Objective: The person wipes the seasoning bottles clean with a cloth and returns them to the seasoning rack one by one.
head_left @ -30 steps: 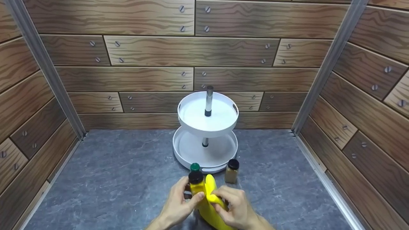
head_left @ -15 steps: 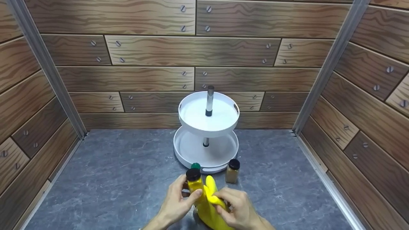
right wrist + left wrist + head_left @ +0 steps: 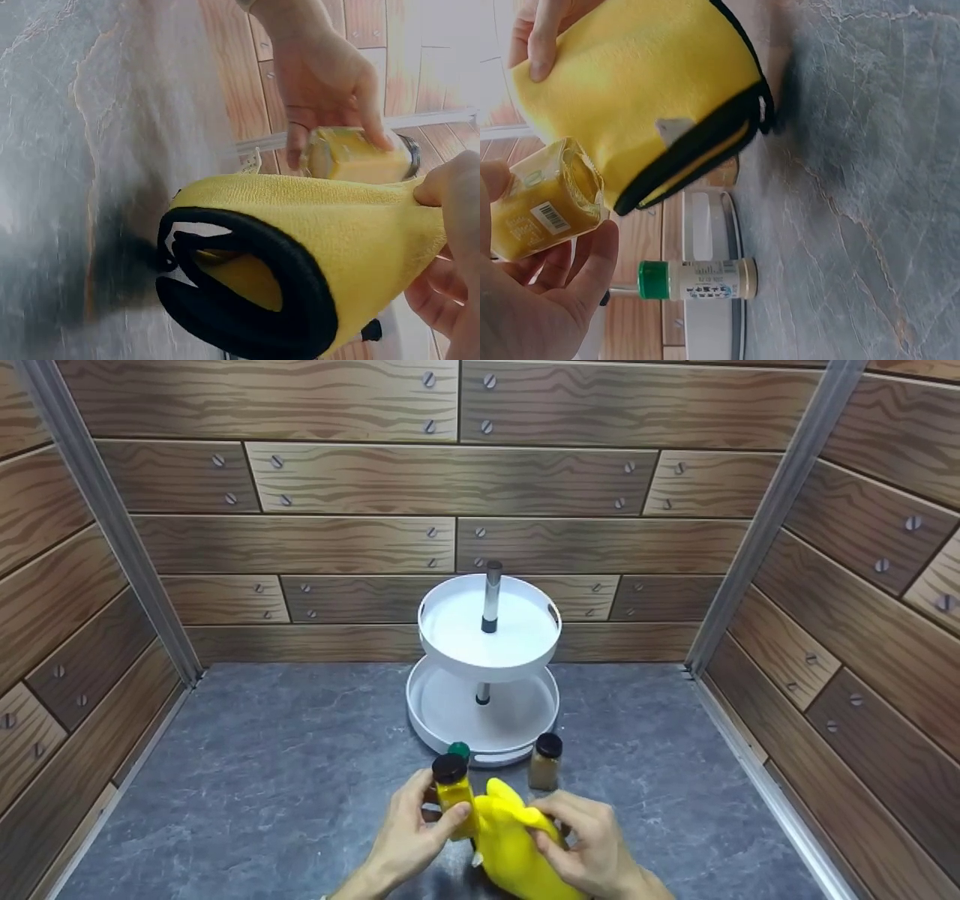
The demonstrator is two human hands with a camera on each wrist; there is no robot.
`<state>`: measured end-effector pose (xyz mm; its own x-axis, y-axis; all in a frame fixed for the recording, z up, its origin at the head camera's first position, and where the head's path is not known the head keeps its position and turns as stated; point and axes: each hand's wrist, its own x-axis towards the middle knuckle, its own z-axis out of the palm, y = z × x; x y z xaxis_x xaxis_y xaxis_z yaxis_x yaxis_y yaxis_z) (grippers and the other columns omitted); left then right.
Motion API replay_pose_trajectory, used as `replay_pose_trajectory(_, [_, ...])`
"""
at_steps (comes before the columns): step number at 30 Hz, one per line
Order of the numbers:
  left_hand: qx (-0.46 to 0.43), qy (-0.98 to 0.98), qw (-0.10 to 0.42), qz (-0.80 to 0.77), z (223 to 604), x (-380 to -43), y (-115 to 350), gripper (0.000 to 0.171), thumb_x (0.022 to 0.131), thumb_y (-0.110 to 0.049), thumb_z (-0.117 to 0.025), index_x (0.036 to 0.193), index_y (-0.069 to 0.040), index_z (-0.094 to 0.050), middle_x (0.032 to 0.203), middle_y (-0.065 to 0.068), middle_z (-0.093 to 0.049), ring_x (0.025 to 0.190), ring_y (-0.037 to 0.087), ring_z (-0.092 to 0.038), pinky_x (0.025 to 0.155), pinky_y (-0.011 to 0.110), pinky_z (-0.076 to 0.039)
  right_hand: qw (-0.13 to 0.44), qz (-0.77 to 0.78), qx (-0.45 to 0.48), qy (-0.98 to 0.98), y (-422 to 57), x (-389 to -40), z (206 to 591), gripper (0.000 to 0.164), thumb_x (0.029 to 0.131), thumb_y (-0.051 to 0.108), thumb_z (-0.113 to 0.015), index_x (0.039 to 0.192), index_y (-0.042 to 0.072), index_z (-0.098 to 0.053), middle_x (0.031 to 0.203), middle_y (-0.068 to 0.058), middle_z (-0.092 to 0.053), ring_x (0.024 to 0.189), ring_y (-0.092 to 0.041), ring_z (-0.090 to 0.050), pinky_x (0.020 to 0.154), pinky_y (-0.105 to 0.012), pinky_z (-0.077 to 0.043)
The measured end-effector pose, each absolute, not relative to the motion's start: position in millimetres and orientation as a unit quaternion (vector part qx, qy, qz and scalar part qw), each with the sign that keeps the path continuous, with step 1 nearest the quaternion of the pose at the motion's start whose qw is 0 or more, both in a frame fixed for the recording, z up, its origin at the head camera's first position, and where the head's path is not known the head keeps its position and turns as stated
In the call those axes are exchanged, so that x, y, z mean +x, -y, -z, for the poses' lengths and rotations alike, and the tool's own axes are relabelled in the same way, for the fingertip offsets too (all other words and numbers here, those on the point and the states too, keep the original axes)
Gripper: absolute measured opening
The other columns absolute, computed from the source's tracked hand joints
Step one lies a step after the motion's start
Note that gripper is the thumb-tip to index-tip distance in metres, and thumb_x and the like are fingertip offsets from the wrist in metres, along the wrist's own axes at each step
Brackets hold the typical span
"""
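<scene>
My left hand grips a squarish clear spice jar of yellow powder with a black cap. In the left wrist view, the jar's barcode label faces the camera. My right hand pinches a folded yellow cloth near its top, thumb against fingers. Black edging trims the cloth, and its lower end hangs loose over the tabletop. Jar and cloth are side by side, the cloth's left edge right at the jar in the head view. A small white tag sticks out from the cloth.
Beyond my hands stands a white two-tier round tray stand with a central post. In front of it are a green-capped shaker and a black-capped jar of tan powder. Wood-patterned walls enclose the grey tabletop.
My right hand has moved right with the cloth, which now looks fuller and more spread. My left hand and the jar have shifted slightly left. The other containers and stand stay put.
</scene>
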<state>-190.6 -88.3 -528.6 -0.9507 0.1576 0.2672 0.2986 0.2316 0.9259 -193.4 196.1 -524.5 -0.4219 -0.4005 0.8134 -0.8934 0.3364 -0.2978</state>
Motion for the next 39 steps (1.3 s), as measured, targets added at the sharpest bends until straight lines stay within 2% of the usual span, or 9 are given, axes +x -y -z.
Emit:
replay_pose_trajectory(3, [-0.144, 0.786, 0.063, 0.598, 529.1, -190.5, 89.7, 0.042, 0.102, -0.032, -0.083, 0.136, -0.011, -0.07, 0.124, 0.01, -0.075, 0.1, 0.01, -0.074, 0.082, 0.022, -0.065, 0.326, -0.389, 0.418, 0.754, -206.1, -194.2, 523.3, 0.042, 0.078, -0.009, -0.086, 0.112, 0.013, -0.08, 0.089, 0.001, -0.077, 0.068, -0.003, -0.063, 0.059, -0.01, -0.052])
replay_pose_trajectory(10, [-0.143, 0.791, 0.074, 0.591, 531.3, -191.7, 91.1, 0.04, 0.1, -0.029, -0.084, 0.133, -0.011, -0.071, 0.12, 0.01, -0.075, 0.098, 0.012, -0.074, 0.081, 0.025, -0.066, 0.32, -0.394, 0.354, 0.785, -229.5, -194.8, 525.3, 0.043, 0.077, -0.01, -0.088, 0.11, 0.017, -0.083, 0.089, 0.002, -0.08, 0.071, -0.004, -0.068, 0.056, -0.012, -0.052])
replay_pose_trajectory(18, [-0.137, 0.794, 0.087, 0.586, 533.9, -194.2, 92.8, 0.04, 0.099, -0.03, -0.086, 0.131, -0.011, -0.072, 0.117, 0.009, -0.074, 0.096, 0.013, -0.073, 0.08, 0.026, -0.066, 0.335, -0.403, 0.311, 0.793, -248.0, -194.8, 526.8, 0.046, 0.073, -0.016, -0.089, 0.107, 0.015, -0.084, 0.082, 0.001, -0.078, 0.064, -0.002, -0.062, 0.052, -0.015, -0.049])
replay_pose_trajectory(25, [-0.129, 0.803, 0.094, 0.574, 535.7, -195.8, 94.9, 0.041, 0.098, -0.032, -0.086, 0.131, -0.012, -0.072, 0.119, 0.009, -0.075, 0.097, 0.015, -0.073, 0.081, 0.026, -0.066, 0.322, -0.424, 0.297, 0.793, -253.2, -189.4, 518.9, 0.045, 0.076, -0.016, -0.088, 0.108, 0.015, -0.084, 0.081, 0.0, -0.079, 0.06, -0.001, -0.061, 0.052, -0.015, -0.051])
replay_pose_trajectory(29, [-0.125, 0.806, 0.088, 0.572, 536.7, -196.3, 96.3, 0.041, 0.098, -0.033, -0.086, 0.132, -0.013, -0.072, 0.119, 0.009, -0.075, 0.098, 0.012, -0.072, 0.081, 0.027, -0.066, 0.314, -0.425, 0.255, 0.81, -255.6, -188.1, 517.9, 0.041, 0.079, -0.012, -0.09, 0.106, 0.018, -0.085, 0.081, 0.003, -0.08, 0.059, 0.001, -0.061, 0.052, -0.015, -0.051])
replay_pose_trajectory(39, [-0.133, 0.803, 0.097, 0.573, 536.9, -196.5, 99.3, 0.038, 0.099, -0.033, -0.086, 0.129, -0.014, -0.073, 0.118, 0.007, -0.075, 0.097, 0.008, -0.072, 0.081, 0.025, -0.066, 0.316, -0.398, 0.125, 0.852, -278.3, -199.3, 530.5, 0.021, 0.081, -0.005, -0.093, 0.096, 0.007, -0.085, 0.073, 0.002, -0.078, 0.06, 0.008, -0.062, 0.052, -0.011, -0.052])
